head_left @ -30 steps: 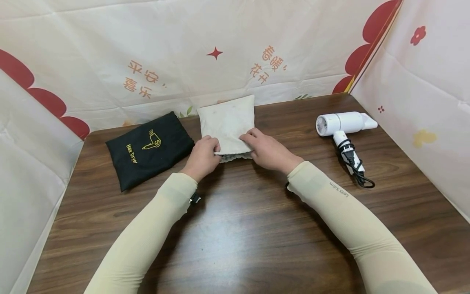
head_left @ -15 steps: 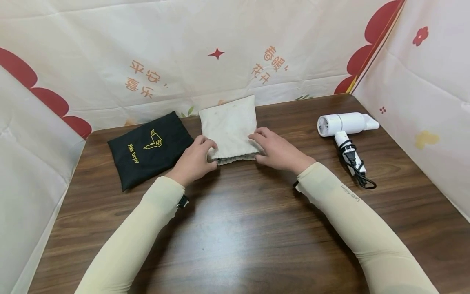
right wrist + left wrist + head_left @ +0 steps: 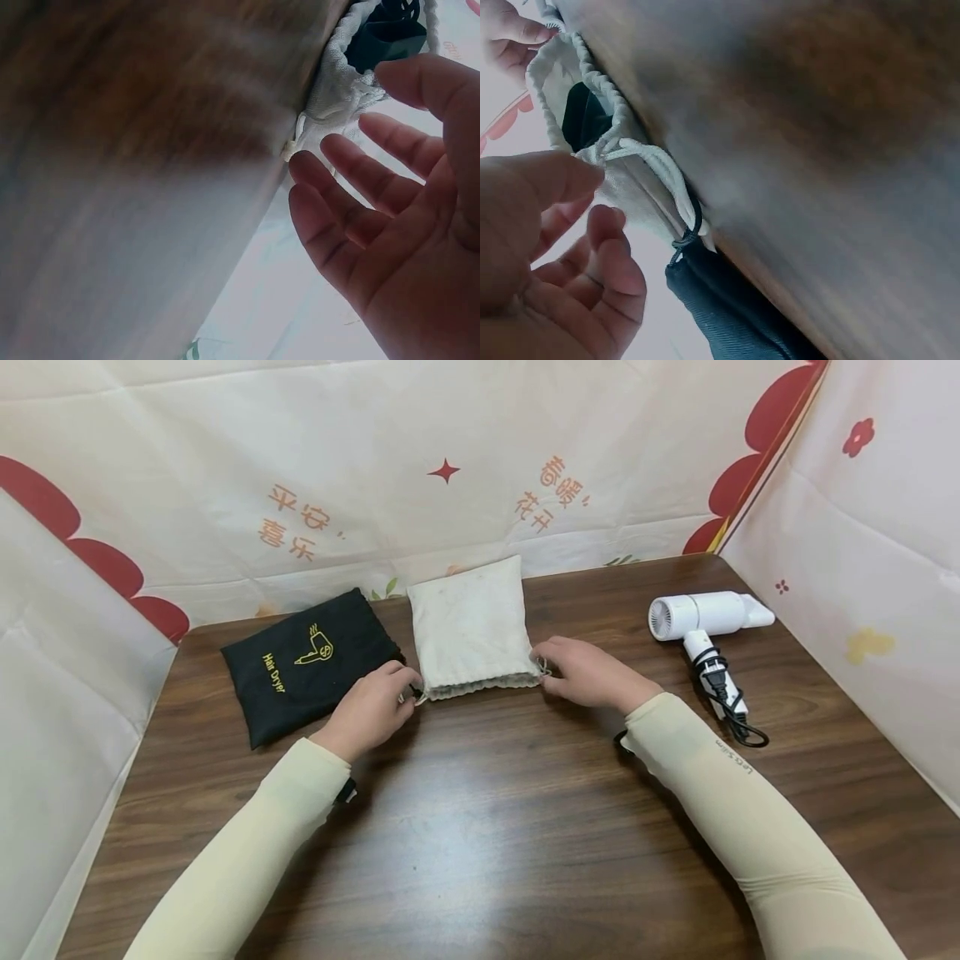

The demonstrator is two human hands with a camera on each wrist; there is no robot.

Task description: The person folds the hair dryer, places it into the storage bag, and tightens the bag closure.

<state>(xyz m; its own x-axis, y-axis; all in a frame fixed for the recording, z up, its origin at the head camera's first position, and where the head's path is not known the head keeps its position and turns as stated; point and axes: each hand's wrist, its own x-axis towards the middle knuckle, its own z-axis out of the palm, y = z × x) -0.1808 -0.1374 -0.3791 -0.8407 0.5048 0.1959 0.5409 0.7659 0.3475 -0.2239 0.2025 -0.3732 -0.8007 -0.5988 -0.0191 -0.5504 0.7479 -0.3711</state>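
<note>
A white cloth drawstring bag (image 3: 468, 631) lies flat at the back middle of the table, its gathered mouth facing me. Inside the mouth, the left wrist view shows a black object (image 3: 585, 116); from the right wrist it looks like a plug or adapter (image 3: 386, 41) with a coiled cord. My left hand (image 3: 372, 706) is at the mouth's left corner, fingers loosely bent beside the white drawstring (image 3: 660, 165). At the opposite corner is my right hand (image 3: 592, 672), fingers spread and relaxed near a knotted string end (image 3: 289, 150).
A black pouch (image 3: 300, 693) with yellow "Hair Dryer" print lies at the left, close to my left hand. On the right rests a white hair dryer (image 3: 697, 614) with a black cord wound on its handle. Printed cloth (image 3: 360, 460) walls the table's back and sides.
Both hands have let go of the bag's mouth edge and moved apart to its two corners, left hand leftward and right hand rightward. The bag's gathered mouth and strings now show.
</note>
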